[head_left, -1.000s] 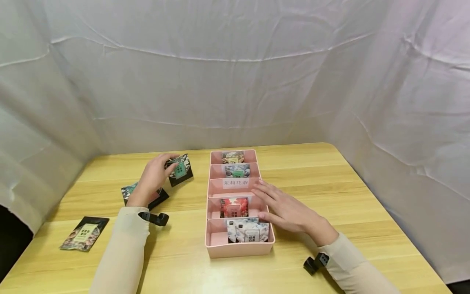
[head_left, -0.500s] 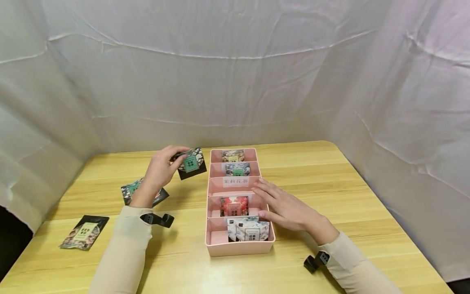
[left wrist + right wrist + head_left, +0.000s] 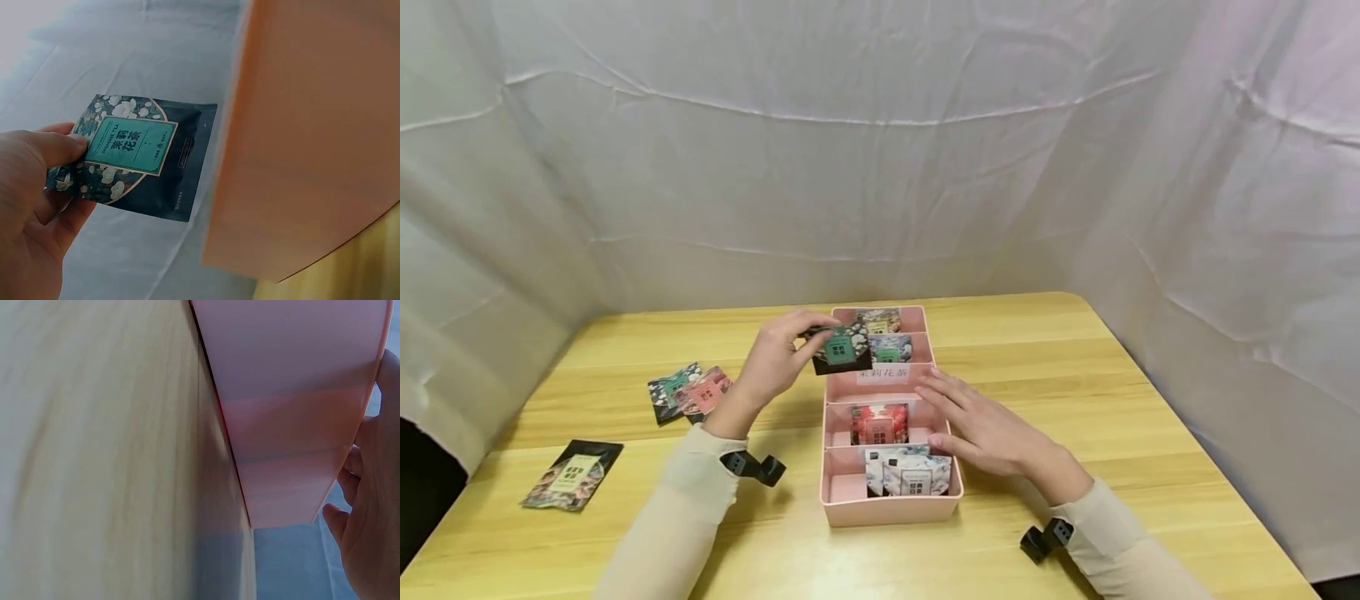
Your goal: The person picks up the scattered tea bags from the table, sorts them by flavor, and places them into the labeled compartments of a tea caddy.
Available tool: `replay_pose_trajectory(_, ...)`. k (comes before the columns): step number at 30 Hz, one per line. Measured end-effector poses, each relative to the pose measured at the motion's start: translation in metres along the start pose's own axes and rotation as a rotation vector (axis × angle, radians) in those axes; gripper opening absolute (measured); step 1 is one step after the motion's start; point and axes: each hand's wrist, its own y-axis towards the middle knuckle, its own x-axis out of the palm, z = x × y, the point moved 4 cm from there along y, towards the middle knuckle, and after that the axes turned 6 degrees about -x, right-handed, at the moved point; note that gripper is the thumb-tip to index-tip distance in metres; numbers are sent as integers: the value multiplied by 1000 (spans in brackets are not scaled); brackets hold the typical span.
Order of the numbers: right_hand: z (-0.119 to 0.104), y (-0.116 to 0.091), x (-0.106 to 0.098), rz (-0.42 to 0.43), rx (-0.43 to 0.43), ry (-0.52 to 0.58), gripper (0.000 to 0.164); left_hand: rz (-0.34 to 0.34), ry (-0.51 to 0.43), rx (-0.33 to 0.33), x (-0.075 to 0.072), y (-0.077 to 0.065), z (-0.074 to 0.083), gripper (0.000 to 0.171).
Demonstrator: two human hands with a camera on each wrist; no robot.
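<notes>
My left hand pinches a dark jasmine tea sachet with a green label between thumb and fingers. The sachet hangs above the left rim of the pink divided box, near its middle. In the left wrist view the sachet is beside the box's side wall, printed side showing. Fairly straight fingers of my right hand rest at the box's right rim. The right wrist view has that hand along the upper edge of the wall. A compartment with a white label shows no sachet.
Other compartments hold a yellow-labelled sachet, a blue-and-green one, a red one and white ones. On the table at left lie a green-labelled sachet, a pink one and a yellow-labelled one.
My left hand has carried the jasmine tea sachet rightward from the table to the box's left rim. The pink-labelled sachet at left is uncovered. My right hand stays in place.
</notes>
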Motion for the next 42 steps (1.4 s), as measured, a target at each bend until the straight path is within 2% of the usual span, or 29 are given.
replay_pose_trajectory(5,1,-4,-2,14,-11,-9,70,-22,-40,-6,21,-2,3,18)
replay_pose_trajectory(10,-1,-10,0,9,-20,-3,70,-17,-104,-45,36,-3,6,14)
replay_pose_trajectory(17,1,-7,-2,26,-15,-12,70,36,-164,-121,47,-2,8,11)
replay_pose_trajectory(22,1,-6,0,15,-5,-3,70,58,-228,-176,53,-6,4,12)
replay_pose_trajectory(25,1,-7,2,14,5,4,70,9,-235,-221,60,-11,1,11)
replay_pose_trajectory(29,0,-8,3,9,13,5,70,-82,-188,-278,67,-15,-2,8)
replay_pose_trajectory(33,0,-6,2,11,9,-2,70,-154,-136,-295,71,-16,-4,5)
replay_pose_trajectory(42,3,-3,1,1,9,-8,69,-265,-119,-346,73,-16,-10,3)
